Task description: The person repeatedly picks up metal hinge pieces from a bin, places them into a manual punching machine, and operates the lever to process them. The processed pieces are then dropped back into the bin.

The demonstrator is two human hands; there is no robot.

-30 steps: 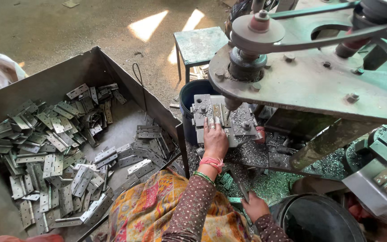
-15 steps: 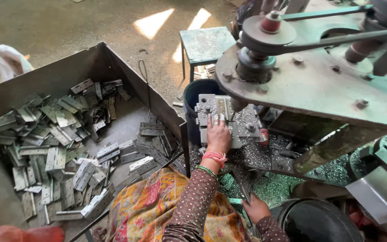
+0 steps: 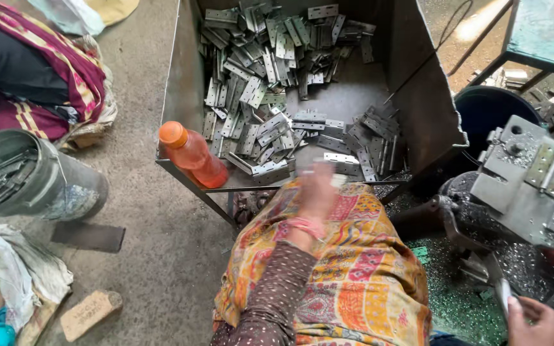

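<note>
My left hand point(image 3: 315, 192), with a pink bangle at the wrist, is blurred at the front edge of a big sheet-metal tray point(image 3: 181, 83). The tray holds a heap of grey metal hinges point(image 3: 270, 77). Something pale shows at the fingertips, but the blur hides whether the hand holds it. My right hand point(image 3: 533, 320) is at the bottom right corner, closed around a thin metal lever point(image 3: 501, 291) of the machine. A hinge point(image 3: 549, 163) lies on the machine's steel jig point(image 3: 520, 186) to the right. My lap, under patterned cloth, is between the hands.
An orange plastic bottle point(image 3: 193, 157) leans in the tray's front left corner. A grey bucket point(image 3: 40, 179) with hinges stands on the floor at left, near another seated person point(image 3: 27, 70). A dark bucket point(image 3: 495, 112) sits behind the jig. A brick point(image 3: 88, 314) lies lower left.
My left hand has left the jig and swung left to the tray's front edge. The camera has turned left and down. My right hand stays low by the machine.
</note>
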